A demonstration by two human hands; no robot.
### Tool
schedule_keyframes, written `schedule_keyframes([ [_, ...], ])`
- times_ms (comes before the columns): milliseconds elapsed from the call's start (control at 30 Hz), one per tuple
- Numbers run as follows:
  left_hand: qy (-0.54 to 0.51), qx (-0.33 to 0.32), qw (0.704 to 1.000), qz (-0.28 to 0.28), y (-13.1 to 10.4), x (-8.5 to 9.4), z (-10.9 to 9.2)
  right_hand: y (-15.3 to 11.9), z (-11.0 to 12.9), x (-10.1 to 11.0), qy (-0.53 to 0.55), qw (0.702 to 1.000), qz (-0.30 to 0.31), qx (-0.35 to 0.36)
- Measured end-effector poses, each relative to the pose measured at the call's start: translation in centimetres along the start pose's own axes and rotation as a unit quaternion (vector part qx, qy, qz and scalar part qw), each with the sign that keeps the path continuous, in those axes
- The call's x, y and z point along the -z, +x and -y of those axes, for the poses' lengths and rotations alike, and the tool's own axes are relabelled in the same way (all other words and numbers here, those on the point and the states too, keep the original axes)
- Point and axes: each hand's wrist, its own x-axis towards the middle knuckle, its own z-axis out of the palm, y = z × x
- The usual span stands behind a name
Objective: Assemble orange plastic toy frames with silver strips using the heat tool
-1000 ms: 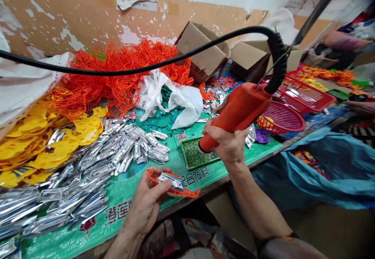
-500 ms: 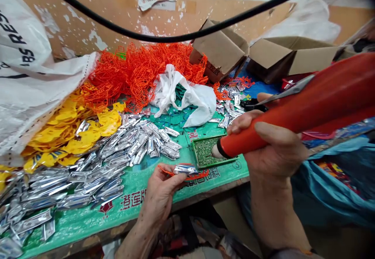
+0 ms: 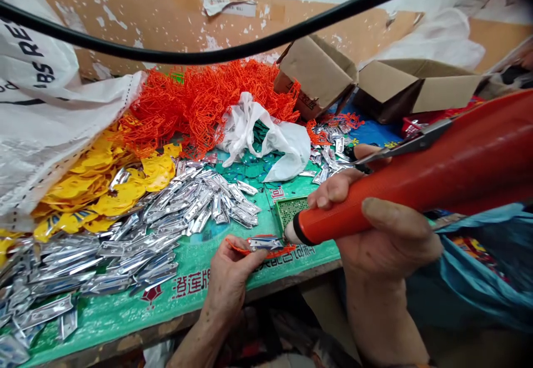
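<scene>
Silver plate [image 3: 265, 242] lies against orange plastic frame [image 3: 288, 250], both pinched between thumb and fingers of left hand [image 3: 228, 271]. Right hand [image 3: 387, 240]: fingers wrapped around red power driver [image 3: 437, 168]; its pale tip [image 3: 290, 231] at the plate's right end, just right of left fingertips; contact cannot be told. Green tray [image 3: 289, 200] just beyond tip. Loose silver pieces [image 3: 200, 204] left of left fingers; orange heap [image 3: 195, 99] farther back.

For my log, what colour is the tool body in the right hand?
The tool body is orange-red, best seen in the head view.
</scene>
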Motion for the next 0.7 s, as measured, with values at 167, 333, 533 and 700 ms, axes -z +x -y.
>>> schedule_keyframes([
  [167, 0.0, 0.002, 1.0, 0.005, 0.12, 0.21, 0.05, -0.07, -0.34, 0.0, -0.005, 1.0, -0.005, 0.001],
  [333, 0.006, 0.005, 1.0, 0.004, -0.11, -0.02, -0.39, -0.11, -0.7, 0.19, -0.021, 1.0, -0.012, 0.006],
  [533, 0.008, 0.007, 1.0, -0.003, 0.04, 0.12, -0.23, -0.15, -0.66, 0.3, -0.025, 0.999, -0.02, 0.0],
  [700, -0.005, 0.005, 1.0, 0.001, 0.24, 0.14, -0.1, -0.09, -0.3, 0.04, -0.004, 1.0, -0.028, 0.001],
])
